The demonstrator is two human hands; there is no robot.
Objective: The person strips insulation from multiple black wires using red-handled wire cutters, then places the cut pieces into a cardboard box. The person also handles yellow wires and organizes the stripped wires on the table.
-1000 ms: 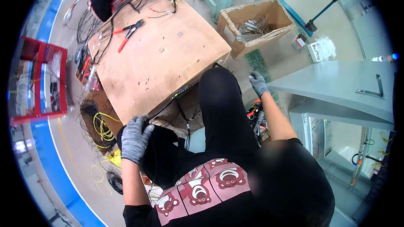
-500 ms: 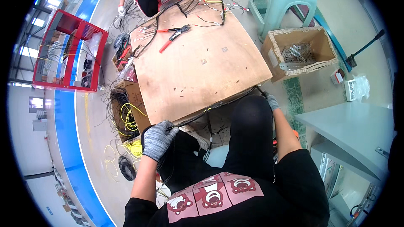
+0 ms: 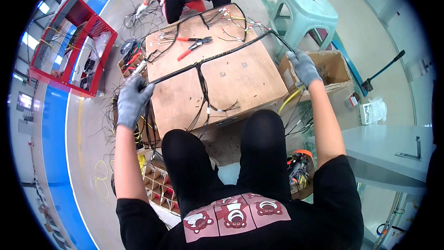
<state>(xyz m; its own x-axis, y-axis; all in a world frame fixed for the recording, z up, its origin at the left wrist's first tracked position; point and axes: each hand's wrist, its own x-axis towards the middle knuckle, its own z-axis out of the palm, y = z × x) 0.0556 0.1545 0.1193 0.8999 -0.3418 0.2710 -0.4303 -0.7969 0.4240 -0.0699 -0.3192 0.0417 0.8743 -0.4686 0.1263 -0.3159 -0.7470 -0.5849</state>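
Note:
A black wire harness (image 3: 222,56) stretches across the wooden board between my two gloved hands. My left hand (image 3: 132,101), in a grey glove, is closed on its left end beside the board's left edge. At the other end my right hand (image 3: 304,68), also grey-gloved, grips the harness above the cardboard box on the right. A branch of thin wires (image 3: 204,90) hangs from its middle onto the board (image 3: 254,81). Behind it lie red-handled pliers (image 3: 194,46) and a second harness (image 3: 178,30) with loose wire ends.
A green plastic stool (image 3: 307,11) stands at the back right, near the cardboard box (image 3: 340,58). At the left is a red rack (image 3: 95,60). A co-worker's gloved hand (image 3: 141,9) touches wires at the far left. A divided box (image 3: 159,185) sits by my left leg.
Both hands have risen and moved forward and apart, lifting the harness from the board's near edge to stretch over its top. My view has shifted slightly.

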